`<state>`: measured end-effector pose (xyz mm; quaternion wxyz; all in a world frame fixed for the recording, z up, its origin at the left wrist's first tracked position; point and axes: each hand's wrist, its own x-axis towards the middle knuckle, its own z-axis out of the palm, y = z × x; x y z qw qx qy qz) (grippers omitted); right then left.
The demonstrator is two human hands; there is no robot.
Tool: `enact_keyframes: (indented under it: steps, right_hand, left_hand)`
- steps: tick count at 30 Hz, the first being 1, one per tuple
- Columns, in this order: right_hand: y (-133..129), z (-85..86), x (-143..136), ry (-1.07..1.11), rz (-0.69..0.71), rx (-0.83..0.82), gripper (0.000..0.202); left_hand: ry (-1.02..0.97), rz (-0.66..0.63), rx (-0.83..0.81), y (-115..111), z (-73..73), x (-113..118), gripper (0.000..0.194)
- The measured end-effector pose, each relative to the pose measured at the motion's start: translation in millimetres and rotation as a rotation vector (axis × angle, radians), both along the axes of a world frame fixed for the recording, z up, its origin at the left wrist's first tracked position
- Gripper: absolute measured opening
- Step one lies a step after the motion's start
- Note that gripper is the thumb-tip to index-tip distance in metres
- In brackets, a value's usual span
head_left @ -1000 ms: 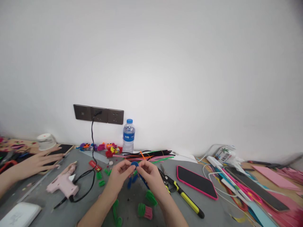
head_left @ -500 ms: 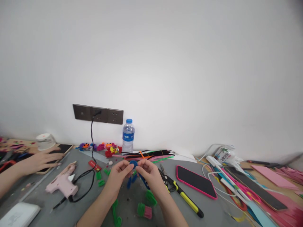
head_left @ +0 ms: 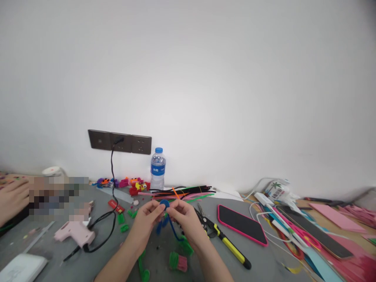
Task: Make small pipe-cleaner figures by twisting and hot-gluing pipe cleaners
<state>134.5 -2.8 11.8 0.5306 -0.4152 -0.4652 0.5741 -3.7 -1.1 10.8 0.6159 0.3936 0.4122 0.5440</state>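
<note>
Between my hands is a blue fuzzy pipe cleaner (head_left: 165, 203), its top wound into a small round coil. One loose length of it curves down below my right fingers, and short blue ends hang beneath the coil. My left hand (head_left: 147, 219) pinches the coil's left side with thumb and forefinger. On the other side, my right hand (head_left: 185, 217) pinches its right edge. Under my wrists lie green pipe cleaner pieces (head_left: 143, 270) and a green and pink bundle (head_left: 178, 261). Yellow and black pliers (head_left: 232, 244) rest beside my right forearm.
Left of me lie a pink glue gun (head_left: 75, 234) with its cord and a white box (head_left: 23, 268). A water bottle (head_left: 158, 168) stands near the wall behind pipe cleaners (head_left: 190, 192). To the right is a pink-edged phone (head_left: 242, 224). Another person's hand (head_left: 13, 197) is far left.
My hands keep their pinch on the blue coil, while its loose length now bows out lower. The other person's hand has moved left, and a blurred patch covers that area.
</note>
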Motion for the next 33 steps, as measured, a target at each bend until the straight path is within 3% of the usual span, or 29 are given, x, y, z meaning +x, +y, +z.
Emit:
enact_keyframes:
  steps: [9, 18, 28, 33]
  right_hand:
    - [0, -3.0, -2, -0.006, -0.001, 0.004, 0.038]
    - [-1, 6.0, 2, -0.068, 0.009, 0.038, 0.042]
    - [2, -0.5, 10, -0.137, 0.072, 0.048, 0.040]
    - [4, -2.4, 11, -0.134, 0.083, 0.037, 0.040]
  left_hand:
    - [-0.071, -0.030, -0.023, 0, -9.2, 2, 0.037]
    - [0.208, -0.040, 0.089, 7, -3.2, -7, 0.032]
    - [0.211, 0.017, 0.101, 10, -2.8, -12, 0.037]
    - [0.269, -0.023, 0.141, 13, -4.2, -15, 0.033]
